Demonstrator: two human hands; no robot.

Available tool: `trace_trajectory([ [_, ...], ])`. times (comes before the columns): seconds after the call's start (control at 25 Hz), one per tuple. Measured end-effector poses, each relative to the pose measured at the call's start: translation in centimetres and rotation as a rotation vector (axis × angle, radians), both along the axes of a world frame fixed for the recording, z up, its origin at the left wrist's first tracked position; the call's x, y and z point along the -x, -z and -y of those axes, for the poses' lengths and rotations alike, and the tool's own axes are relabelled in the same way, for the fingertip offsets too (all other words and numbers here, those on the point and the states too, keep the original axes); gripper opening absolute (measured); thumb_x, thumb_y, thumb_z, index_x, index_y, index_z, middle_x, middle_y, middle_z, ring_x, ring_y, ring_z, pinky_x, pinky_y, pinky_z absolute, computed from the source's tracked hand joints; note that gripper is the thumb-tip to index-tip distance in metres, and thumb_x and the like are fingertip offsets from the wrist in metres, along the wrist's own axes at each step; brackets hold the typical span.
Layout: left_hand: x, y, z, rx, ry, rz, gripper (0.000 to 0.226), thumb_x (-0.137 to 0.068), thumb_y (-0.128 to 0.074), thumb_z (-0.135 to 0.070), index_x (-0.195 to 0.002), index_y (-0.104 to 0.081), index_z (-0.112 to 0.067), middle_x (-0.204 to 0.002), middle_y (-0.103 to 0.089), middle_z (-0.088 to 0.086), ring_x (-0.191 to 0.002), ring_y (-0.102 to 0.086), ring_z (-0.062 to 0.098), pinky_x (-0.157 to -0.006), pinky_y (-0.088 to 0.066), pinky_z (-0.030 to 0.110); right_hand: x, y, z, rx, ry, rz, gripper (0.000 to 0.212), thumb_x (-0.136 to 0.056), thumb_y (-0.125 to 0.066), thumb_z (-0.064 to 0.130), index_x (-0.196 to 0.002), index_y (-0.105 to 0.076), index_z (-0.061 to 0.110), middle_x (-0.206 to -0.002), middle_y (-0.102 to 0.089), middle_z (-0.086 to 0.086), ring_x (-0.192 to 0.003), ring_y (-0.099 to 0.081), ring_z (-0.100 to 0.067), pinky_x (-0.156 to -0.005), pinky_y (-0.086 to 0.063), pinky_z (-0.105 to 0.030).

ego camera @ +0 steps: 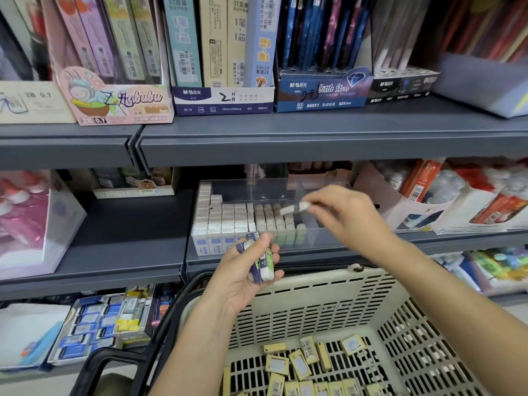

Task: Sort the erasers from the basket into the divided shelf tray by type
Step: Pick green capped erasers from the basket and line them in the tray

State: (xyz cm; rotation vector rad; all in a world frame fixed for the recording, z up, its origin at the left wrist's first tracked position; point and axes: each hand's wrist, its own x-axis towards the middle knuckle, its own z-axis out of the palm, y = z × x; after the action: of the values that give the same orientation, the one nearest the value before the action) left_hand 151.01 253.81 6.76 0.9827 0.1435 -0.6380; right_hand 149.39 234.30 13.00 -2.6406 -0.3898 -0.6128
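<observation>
A clear divided tray stands on the middle shelf, with rows of blue-sleeved erasers at its left and green-sleeved ones beside them. My right hand pinches one eraser above the tray's green rows. Lower down, my left hand grips a small stack of erasers in blue and green sleeves, just above the rim of the cream basket. Several yellow-sleeved erasers lie on the basket's floor.
Pencil-lead and pen display boxes line the upper shelf. A pink box stands left of the tray, glue and correction-fluid boxes to its right. More eraser boxes fill the lower shelf. The basket's black handle arcs at lower left.
</observation>
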Motion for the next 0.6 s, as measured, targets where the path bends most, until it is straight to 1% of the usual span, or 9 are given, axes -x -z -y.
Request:
trace_trajectory([
  [0.04,0.0,0.0,0.1,-0.003,-0.013,-0.002,0.019,-0.068,-0.071,-0.023,-0.084,-0.070,-0.012,-0.071,-0.070,0.004,-0.061,-0.066,0.012,-0.048,-0.054,0.028,-0.7,-0.5,0.6,0.033,0.113,-0.014,0.020,-0.090,-0.058,0.026,-0.102,-0.070,0.015,-0.091,-0.070,-0.007,-0.085,-0.064,-0.026,-0.078,-0.050,-0.032],
  [0.08,-0.1,0.0,0.1,0.004,-0.026,-0.006,0.016,-0.071,-0.070,-0.020,-0.084,-0.069,-0.011,-0.072,-0.070,0.004,-0.062,-0.066,0.013,-0.049,-0.055,0.028,-1.5,-0.8,1.2,0.101,0.220,-0.037,0.021,-0.091,-0.056,0.029,-0.104,-0.069,0.020,-0.092,-0.071,-0.007,-0.087,-0.064,-0.030,-0.076,-0.051,-0.035],
  [0.12,-0.1,0.0,0.2,0.023,-0.038,-0.011,0.012,-0.075,-0.068,-0.015,-0.086,-0.068,-0.010,-0.073,-0.070,0.005,-0.063,-0.066,0.013,-0.050,-0.055,0.028,-2.2,-0.8,1.6,0.187,0.297,-0.072,0.021,-0.091,-0.053,0.030,-0.105,-0.068,0.024,-0.095,-0.071,-0.006,-0.089,-0.063,-0.031,-0.074,-0.051,-0.036],
  [0.16,-0.2,0.0,0.2,0.050,-0.047,-0.018,0.009,-0.079,-0.066,-0.009,-0.087,-0.066,-0.009,-0.074,-0.070,0.006,-0.063,-0.066,0.014,-0.051,-0.055,0.027,-2.8,-0.6,1.7,0.272,0.331,-0.121,0.021,-0.092,-0.051,0.030,-0.106,-0.067,0.028,-0.099,-0.071,-0.004,-0.091,-0.062,-0.031,-0.073,-0.049,-0.034],
  [0.24,-0.3,-0.1,0.2,0.068,-0.053,-0.028,0.009,-0.085,-0.060,-0.002,-0.091,-0.065,-0.007,-0.076,-0.072,0.008,-0.063,-0.068,0.014,-0.052,-0.055,0.025,-3.6,0.0,1.3,0.364,0.295,-0.255,0.021,-0.094,-0.048,0.031,-0.107,-0.064,0.033,-0.108,-0.068,0.001,-0.098,-0.060,-0.026,-0.078,-0.046,-0.033],
  [0.36,-0.4,0.1,0.3,0.028,-0.016,-0.017,0.011,-0.086,-0.059,-0.001,-0.095,-0.064,-0.003,-0.082,-0.073,0.012,-0.066,-0.070,0.015,-0.053,-0.055,0.024,-4.7,1.3,0.7,0.300,0.237,-0.459,0.021,-0.093,-0.049,0.034,-0.107,-0.065,0.032,-0.117,-0.064,0.005,-0.109,-0.056,-0.023,-0.091,-0.042,-0.034],
  [0.48,-0.3,0.2,0.3,0.002,-0.005,-0.007,0.012,-0.082,-0.064,-0.003,-0.094,-0.067,-0.003,-0.073,-0.070,0.011,-0.065,-0.069,0.017,-0.053,-0.056,0.025,-5.4,2.4,0.3,0.297,0.198,-0.541,0.020,-0.093,-0.049,0.033,-0.102,-0.068,0.030,-0.115,-0.065,0.006,-0.107,-0.056,-0.022,-0.095,-0.042,-0.035],
  [0.6,-0.5,0.3,0.3,-0.012,-0.016,0.011,0.020,-0.073,-0.069,-0.009,-0.093,-0.068,-0.008,-0.075,-0.071,0.008,-0.067,-0.069,0.015,-0.056,-0.058,0.026,-5.9,2.4,0.4,0.308,0.181,-0.567,0.023,-0.094,-0.047,0.031,-0.101,-0.068,0.028,-0.114,-0.066,0.006,-0.106,-0.057,-0.023,-0.096,-0.043,-0.036],
])
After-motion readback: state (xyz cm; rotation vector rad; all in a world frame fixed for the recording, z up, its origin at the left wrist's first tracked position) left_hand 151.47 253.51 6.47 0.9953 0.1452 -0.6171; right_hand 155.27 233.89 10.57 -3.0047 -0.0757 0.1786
